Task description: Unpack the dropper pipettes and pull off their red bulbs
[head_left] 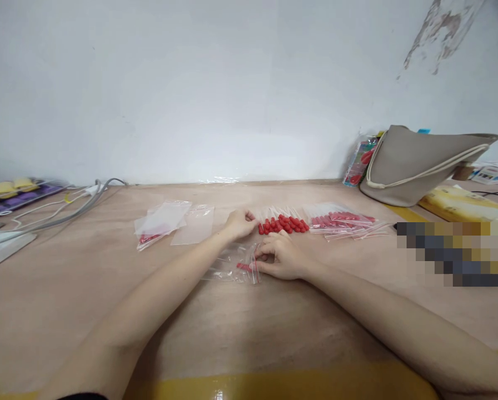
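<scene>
My right hand (pixel 283 256) is closed on the red-lined mouth of a clear zip bag (pixel 228 269), which lies flat on the table. A small red piece (pixel 244 267) shows inside the bag near its mouth. My left hand (pixel 240 224) reaches past the bag to the left end of a pile of red-tipped white sticks (pixel 283 223). Its fingers are curved and a little apart, next to the nearest red tips, and I see nothing held in them. The white ends of the sticks point toward the wall.
Filled zip bags with red contents (pixel 340 219) lie right of the pile. Flat clear bags (pixel 193 225) lie to the left. A grey-beige bag (pixel 416 166) and a colourful packet (pixel 359 161) stand at the back right. Cables (pixel 78 203) run along the left.
</scene>
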`<action>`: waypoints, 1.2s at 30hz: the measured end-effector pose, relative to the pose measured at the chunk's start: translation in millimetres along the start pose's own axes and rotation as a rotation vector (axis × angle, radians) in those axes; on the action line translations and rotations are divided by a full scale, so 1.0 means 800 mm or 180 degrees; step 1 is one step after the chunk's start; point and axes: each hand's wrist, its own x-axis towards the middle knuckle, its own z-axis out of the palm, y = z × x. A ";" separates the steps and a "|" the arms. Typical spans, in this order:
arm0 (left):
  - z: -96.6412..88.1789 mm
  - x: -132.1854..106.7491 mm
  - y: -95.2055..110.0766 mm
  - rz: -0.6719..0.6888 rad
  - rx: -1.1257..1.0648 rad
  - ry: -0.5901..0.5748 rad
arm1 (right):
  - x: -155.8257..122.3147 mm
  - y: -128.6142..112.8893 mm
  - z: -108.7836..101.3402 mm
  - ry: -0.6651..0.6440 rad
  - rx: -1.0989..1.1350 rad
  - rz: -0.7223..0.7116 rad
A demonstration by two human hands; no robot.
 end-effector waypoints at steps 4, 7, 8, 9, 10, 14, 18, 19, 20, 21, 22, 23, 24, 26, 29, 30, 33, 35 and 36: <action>-0.034 -0.035 -0.006 0.0416 0.0087 -0.0045 | -0.001 -0.001 -0.002 -0.0011 0.0034 0.0012; -0.063 -0.085 -0.015 0.1105 0.0204 -0.0282 | -0.002 -0.002 -0.004 -0.0023 0.0035 -0.0019; -0.071 -0.102 -0.021 0.1392 0.0276 -0.0420 | -0.002 -0.003 -0.004 -0.0025 0.0038 -0.0034; -0.076 -0.117 -0.027 0.1599 0.0332 -0.0567 | -0.002 -0.003 -0.004 -0.0021 0.0049 -0.0046; -0.080 -0.129 -0.033 0.1749 0.0411 -0.0710 | -0.001 -0.004 -0.003 -0.0021 0.0065 -0.0056; -0.078 -0.149 -0.053 0.1874 0.0567 -0.0874 | 0.000 -0.008 0.006 0.0057 0.0084 -0.0050; -0.074 -0.146 -0.053 0.1832 0.0592 -0.0950 | 0.000 -0.013 0.015 0.0180 0.0203 -0.0153; -0.074 -0.145 -0.051 0.1816 0.0612 -0.0963 | 0.001 -0.013 0.014 0.0207 0.0269 -0.0134; -0.074 -0.146 -0.050 0.1790 0.0639 -0.0971 | 0.001 -0.012 0.013 0.0220 0.0368 -0.0081; -0.075 -0.146 -0.050 0.1757 0.0674 -0.0961 | 0.002 -0.010 0.009 0.0233 0.0517 0.0012; -0.075 -0.147 -0.049 0.1720 0.0716 -0.0931 | 0.004 -0.006 0.004 0.0242 0.0724 0.0122; -0.075 -0.148 -0.049 0.1689 0.0768 -0.0883 | 0.005 0.000 -0.003 0.0266 0.0968 0.0236; -0.075 -0.149 -0.050 0.1659 0.0832 -0.0812 | 0.007 0.008 -0.011 0.0319 0.1232 0.0367; -0.075 -0.151 -0.050 0.1603 0.0998 -0.0614 | 0.010 0.026 -0.031 0.0584 0.1669 0.0614; -0.076 -0.154 -0.049 0.1557 0.1286 -0.0306 | 0.013 0.057 -0.063 0.1140 0.2124 0.1122; -0.076 -0.155 -0.048 0.1556 0.1356 -0.0224 | 0.013 0.068 -0.072 0.1554 0.2203 0.1230; -0.076 -0.155 -0.045 0.1658 0.1282 -0.0082 | 0.008 0.098 -0.084 0.2633 0.1819 0.1421; -0.075 -0.154 -0.045 0.1839 0.1045 -0.0204 | 0.004 0.113 -0.080 0.2820 0.1283 0.1617; -0.074 -0.153 -0.046 0.1956 0.0940 -0.0335 | 0.002 0.119 -0.076 0.2770 0.1055 0.1685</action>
